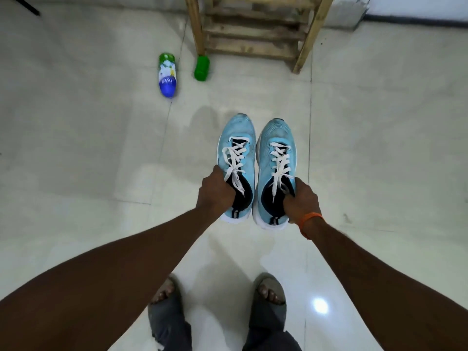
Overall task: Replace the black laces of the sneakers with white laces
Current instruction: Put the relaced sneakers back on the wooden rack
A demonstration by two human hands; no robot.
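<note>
While head view is looking down, left hand is gripping left sneaker by its collar, right hand gripping right sneaker likewise; shoes side by side, toes pointing away, heels nearest hands, white laces in both

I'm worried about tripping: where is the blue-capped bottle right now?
In the head view the blue-capped bottle lies on the floor, upper left, just left of the green bottle at the foot of the wooden frame.

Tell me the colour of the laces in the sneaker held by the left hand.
White laces, seen best in the head view.
</note>
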